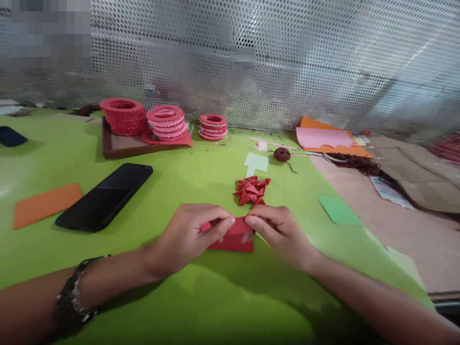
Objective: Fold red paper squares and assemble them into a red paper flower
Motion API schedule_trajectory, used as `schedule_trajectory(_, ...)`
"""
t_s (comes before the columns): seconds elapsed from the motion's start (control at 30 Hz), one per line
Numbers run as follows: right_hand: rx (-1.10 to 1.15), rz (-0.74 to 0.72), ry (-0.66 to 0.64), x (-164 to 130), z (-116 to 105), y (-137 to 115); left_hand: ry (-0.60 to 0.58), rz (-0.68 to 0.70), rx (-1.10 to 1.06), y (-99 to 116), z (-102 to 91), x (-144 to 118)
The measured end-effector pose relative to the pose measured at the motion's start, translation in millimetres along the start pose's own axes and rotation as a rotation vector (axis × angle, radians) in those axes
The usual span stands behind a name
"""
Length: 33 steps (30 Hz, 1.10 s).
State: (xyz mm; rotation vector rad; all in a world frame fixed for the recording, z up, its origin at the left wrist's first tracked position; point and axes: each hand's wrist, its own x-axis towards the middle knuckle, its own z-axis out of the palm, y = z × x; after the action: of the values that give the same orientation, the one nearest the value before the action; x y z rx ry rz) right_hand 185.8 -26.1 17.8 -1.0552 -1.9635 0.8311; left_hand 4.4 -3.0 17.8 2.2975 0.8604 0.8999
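Note:
Between my hands is a piece of red paper point(233, 242), low over the green tabletop. My left hand point(196, 235) pinches its upper edge between thumb and index finger. On the other side, my right hand point(278, 232) pinches the same edge near its right corner. The fingertips partly cover the paper, so I cannot tell how it is folded. Just beyond my fingers lies a small heap of folded red paper pieces point(251, 190) with pointed corners.
Left are a black phone point(106, 196) and an orange card point(46, 205). Scalloped red rings point(124, 117) are stacked on a brown tray point(122, 151) by the perforated metal screen point(273, 62). A brown yarn ball point(282, 154) and a green paper square point(340, 211) lie to the right.

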Motion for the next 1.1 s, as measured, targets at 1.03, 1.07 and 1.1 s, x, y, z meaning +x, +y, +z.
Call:
schedule_trajectory(1.03,-0.475,-0.438,0.198,-2.9,-1.1,4.4,-0.291,-0.493,-0.747,0.6,3.6,6.6)
schedule_trajectory(1.07,-0.517,-0.445,0.220,-3.1,0.3,5.4,-0.269,-0.492,-0.751,-0.3,4.4,6.4)
schedule_trajectory(1.1,-0.549,-0.450,0.234,-3.3,1.5,6.4,-0.255,-0.487,-0.773,-1.2,5.1,6.0)
